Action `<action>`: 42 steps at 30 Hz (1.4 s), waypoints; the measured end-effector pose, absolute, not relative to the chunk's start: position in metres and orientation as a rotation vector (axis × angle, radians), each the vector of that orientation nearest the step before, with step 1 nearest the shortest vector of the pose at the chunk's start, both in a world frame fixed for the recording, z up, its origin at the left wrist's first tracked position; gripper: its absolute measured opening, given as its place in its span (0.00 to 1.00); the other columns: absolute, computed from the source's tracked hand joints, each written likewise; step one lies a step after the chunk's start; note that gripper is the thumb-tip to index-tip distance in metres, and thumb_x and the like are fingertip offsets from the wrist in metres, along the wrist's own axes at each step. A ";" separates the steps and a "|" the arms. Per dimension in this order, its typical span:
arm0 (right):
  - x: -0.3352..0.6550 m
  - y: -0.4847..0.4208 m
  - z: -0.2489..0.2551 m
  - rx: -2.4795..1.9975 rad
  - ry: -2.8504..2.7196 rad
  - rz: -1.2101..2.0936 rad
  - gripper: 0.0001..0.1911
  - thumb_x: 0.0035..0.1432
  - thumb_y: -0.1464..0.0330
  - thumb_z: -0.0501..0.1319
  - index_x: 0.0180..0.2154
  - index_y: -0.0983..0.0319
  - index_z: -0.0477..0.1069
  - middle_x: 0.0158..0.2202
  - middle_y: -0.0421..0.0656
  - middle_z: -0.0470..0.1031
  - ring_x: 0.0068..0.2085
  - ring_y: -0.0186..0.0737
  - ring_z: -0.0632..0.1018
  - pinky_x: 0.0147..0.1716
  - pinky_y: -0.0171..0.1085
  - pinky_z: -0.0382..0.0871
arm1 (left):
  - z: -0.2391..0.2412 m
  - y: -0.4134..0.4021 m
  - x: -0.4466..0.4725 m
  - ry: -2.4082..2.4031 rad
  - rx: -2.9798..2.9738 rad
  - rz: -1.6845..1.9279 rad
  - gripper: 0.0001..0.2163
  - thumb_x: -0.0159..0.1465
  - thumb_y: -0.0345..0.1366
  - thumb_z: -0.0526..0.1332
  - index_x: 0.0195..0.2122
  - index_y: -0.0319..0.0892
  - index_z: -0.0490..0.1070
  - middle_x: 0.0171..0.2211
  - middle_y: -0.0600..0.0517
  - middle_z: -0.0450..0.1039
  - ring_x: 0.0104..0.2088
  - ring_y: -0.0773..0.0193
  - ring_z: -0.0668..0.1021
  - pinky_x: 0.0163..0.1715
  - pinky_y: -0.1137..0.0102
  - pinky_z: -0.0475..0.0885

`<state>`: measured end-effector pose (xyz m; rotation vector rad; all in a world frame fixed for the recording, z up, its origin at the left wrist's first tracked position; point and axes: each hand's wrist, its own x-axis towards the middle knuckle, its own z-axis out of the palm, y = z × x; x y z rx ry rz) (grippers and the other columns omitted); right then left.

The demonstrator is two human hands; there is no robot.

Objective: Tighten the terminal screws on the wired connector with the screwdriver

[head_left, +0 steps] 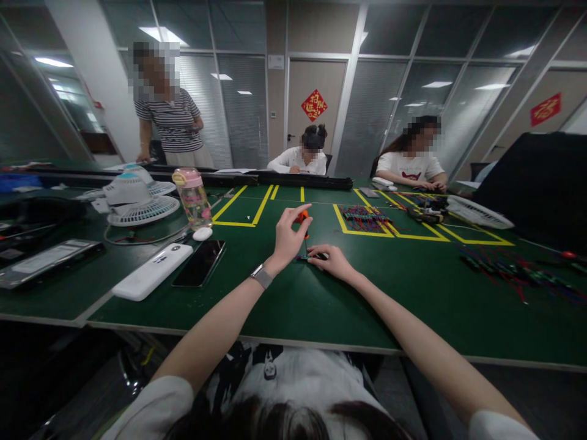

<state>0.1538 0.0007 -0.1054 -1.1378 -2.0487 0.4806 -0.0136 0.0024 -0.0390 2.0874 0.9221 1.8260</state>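
Observation:
My left hand (288, 235) is closed around the orange handle of a small screwdriver (303, 217), held upright with its tip down on the green table (321, 293). My right hand (331, 260) lies low on the table beside the tip, its fingers pinching a small dark part (306, 258) with coloured wires. A grey watch band sits on my left wrist (262, 275).
A black phone (200, 263), a white power bank (152, 270), a white mouse (202, 233), a pink bottle (194, 197) and a white fan (137, 201) lie to the left. Wire bundles (365, 217) sit inside yellow tape squares. Three other people are across the table.

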 end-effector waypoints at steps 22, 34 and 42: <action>0.153 0.000 -0.104 -1.139 -2.052 0.473 0.07 0.51 0.67 0.65 0.33 0.59 0.79 0.43 0.46 0.79 0.47 0.46 0.78 0.50 0.44 0.69 | -0.034 0.007 -0.019 0.858 2.035 1.795 0.12 0.65 0.35 0.56 0.49 0.45 0.71 0.40 0.50 0.73 0.39 0.66 0.75 0.42 0.70 0.71; 0.154 0.001 -0.107 -1.125 -2.042 0.485 0.07 0.51 0.67 0.65 0.34 0.59 0.79 0.43 0.47 0.79 0.46 0.46 0.78 0.49 0.43 0.69 | -0.035 0.009 -0.018 0.855 1.961 1.781 0.13 0.65 0.35 0.56 0.50 0.44 0.69 0.42 0.48 0.73 0.40 0.65 0.76 0.42 0.69 0.72; 0.153 -0.002 -0.103 -1.139 -2.032 0.491 0.07 0.51 0.67 0.65 0.33 0.60 0.79 0.43 0.47 0.79 0.46 0.45 0.78 0.49 0.43 0.69 | -0.035 0.008 -0.019 0.995 2.070 1.805 0.14 0.68 0.35 0.49 0.50 0.44 0.69 0.43 0.48 0.69 0.43 0.65 0.73 0.45 0.69 0.68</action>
